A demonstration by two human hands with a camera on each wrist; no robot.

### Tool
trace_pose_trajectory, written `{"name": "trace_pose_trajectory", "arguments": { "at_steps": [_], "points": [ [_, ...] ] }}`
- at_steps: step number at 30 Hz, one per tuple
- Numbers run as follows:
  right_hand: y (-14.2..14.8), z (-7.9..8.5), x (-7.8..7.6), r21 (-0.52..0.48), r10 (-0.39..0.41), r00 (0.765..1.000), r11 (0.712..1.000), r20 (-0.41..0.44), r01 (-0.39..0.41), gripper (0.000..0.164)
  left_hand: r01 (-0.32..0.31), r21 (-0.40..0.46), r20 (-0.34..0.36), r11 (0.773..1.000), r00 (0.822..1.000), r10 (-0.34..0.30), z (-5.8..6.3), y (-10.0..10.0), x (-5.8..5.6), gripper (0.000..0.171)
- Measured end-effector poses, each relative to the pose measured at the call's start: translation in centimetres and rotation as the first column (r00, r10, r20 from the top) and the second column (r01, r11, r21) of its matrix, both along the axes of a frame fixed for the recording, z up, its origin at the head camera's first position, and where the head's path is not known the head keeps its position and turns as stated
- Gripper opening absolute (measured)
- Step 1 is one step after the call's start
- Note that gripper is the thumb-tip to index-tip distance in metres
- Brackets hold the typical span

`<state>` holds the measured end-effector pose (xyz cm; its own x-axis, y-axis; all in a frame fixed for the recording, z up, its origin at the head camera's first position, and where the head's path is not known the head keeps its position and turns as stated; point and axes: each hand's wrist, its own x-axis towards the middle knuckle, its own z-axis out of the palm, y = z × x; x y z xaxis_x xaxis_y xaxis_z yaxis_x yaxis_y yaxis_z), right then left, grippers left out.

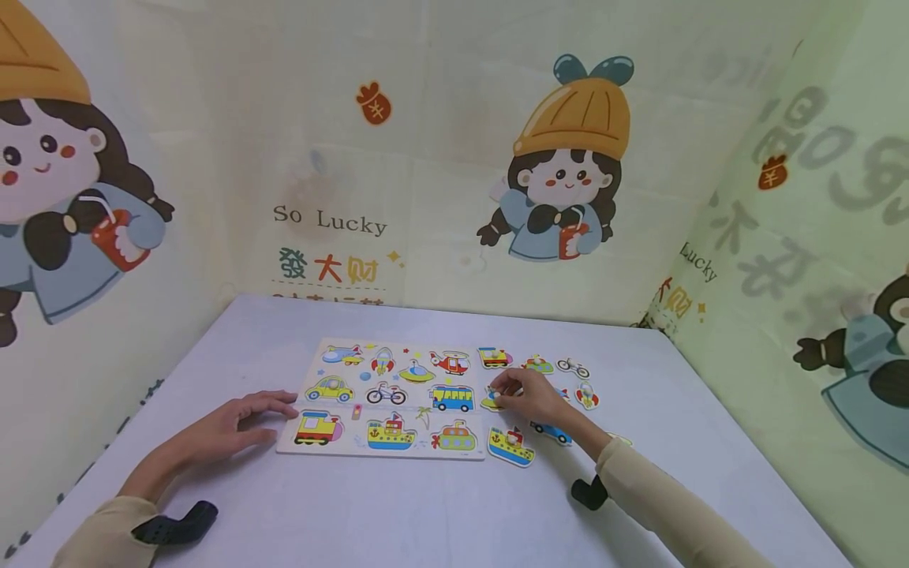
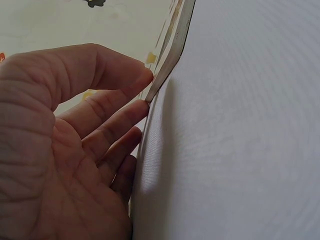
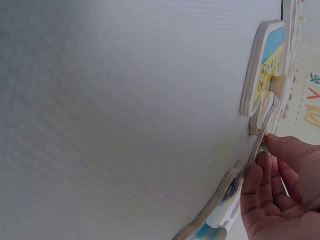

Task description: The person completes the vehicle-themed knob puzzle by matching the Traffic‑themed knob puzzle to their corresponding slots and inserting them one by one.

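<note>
A wooden puzzle board (image 1: 355,455) with printed vehicles lies on the table. My left hand (image 1: 230,426) is beside its left edge, fingers loosely bent; in the left wrist view fingertips touch the board's edge (image 2: 172,55). My right hand (image 1: 529,396) pinches a yellow-and-blue flying saucer puzzle piece (image 1: 488,400) just right of the board, partly hidden by the fingers. Near that hand lie a ship piece (image 1: 511,448), a blue vehicle piece (image 1: 551,433) partly covered by the forearm, and a rocket piece (image 1: 587,396). In the right wrist view, the ship piece shows a knob (image 3: 280,87).
Beyond the right hand lie a train piece (image 1: 494,357), a submarine piece (image 1: 537,364) and a bicycle piece (image 1: 572,368). Another piece (image 1: 621,439) is mostly hidden by the right forearm. Printed cloth walls (image 1: 440,197) enclose the white table (image 1: 355,513).
</note>
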<state>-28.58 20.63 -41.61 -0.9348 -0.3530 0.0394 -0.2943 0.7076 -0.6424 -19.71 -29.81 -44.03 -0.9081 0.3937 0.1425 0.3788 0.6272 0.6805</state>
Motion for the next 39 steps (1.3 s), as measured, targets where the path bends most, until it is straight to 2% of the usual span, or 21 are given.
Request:
{"name": "trace_pose_trajectory", "arguments": {
  "at_steps": [7,21,30,39],
  "points": [
    [0.0,0.3,-0.3,-0.020,-0.057,0.998,0.998,0.024,0.057,0.016,-0.008,-0.023,0.002,1.000,1.000,0.008,0.1,0.1,0.1,0.029],
    [-0.7,1.2,-0.3,-0.197,-0.077,0.994,0.976,0.082,0.092,0.022,-0.012,-0.028,0.001,1.000,1.000,0.012,0.1,0.3,0.0,0.029],
    [-1.9,1.0,-0.5,-0.307,-0.073,0.988,0.945,0.137,0.112,0.026,-0.002,-0.001,0.029,1.000,1.000,0.002,0.0,0.3,0.0,0.030],
    [-3.2,0.2,-0.4,-0.396,-0.050,0.982,0.910,0.184,0.120,0.029,-0.010,-0.044,-0.016,0.999,1.000,0.009,-0.1,0.1,0.0,0.030]
  ]
}}
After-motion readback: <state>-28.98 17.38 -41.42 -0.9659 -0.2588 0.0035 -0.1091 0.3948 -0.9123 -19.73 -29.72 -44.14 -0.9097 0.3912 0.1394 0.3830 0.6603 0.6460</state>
